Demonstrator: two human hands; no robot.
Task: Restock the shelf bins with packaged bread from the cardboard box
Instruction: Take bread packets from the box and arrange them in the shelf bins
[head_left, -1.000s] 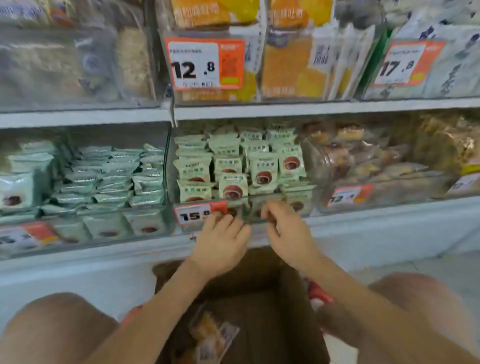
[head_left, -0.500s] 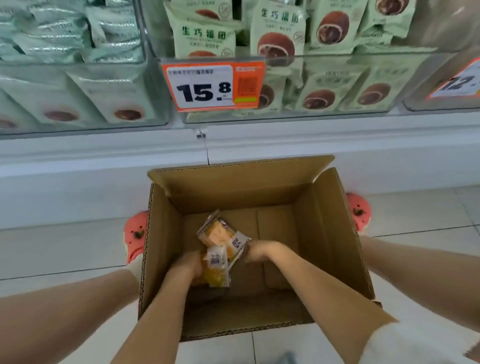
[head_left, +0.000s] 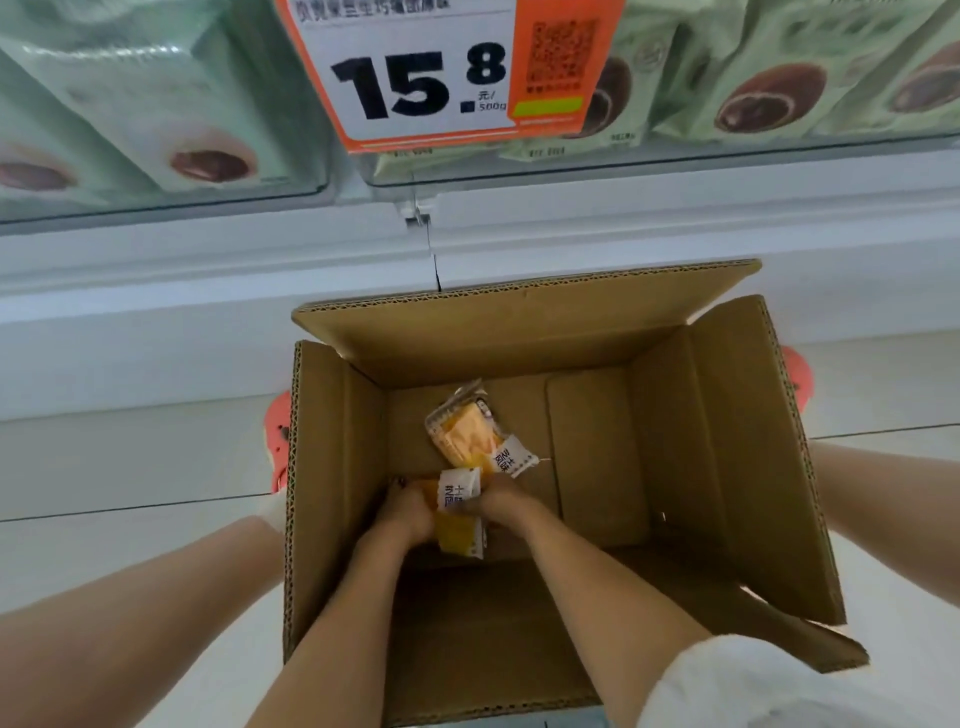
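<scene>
1. A bread packet (head_left: 457, 514) is gripped on the floor of the cardboard box (head_left: 727, 467), pinched between the left hand (head_left: 410, 506) and right hand (head_left: 496, 501), fingers curled round it.
2. Judged light, soft, crinkly and slippery; best held by the wrapper edges, unsqueezed.
3. A second packet (head_left: 467, 441) lies just beyond the fingertips, touching the first.
4. Box walls flank both wrists; the shelf bins (head_left: 675, 156) stand overhead, behind a price tag (head_left: 441, 73).

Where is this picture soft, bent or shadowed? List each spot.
Head view: wide-angle bending curves the shelf edge; the green packets at the top are soft while the price tag reads sharply; shadow fills the near floor of the cardboard box, below both hands on the bread packet.
</scene>
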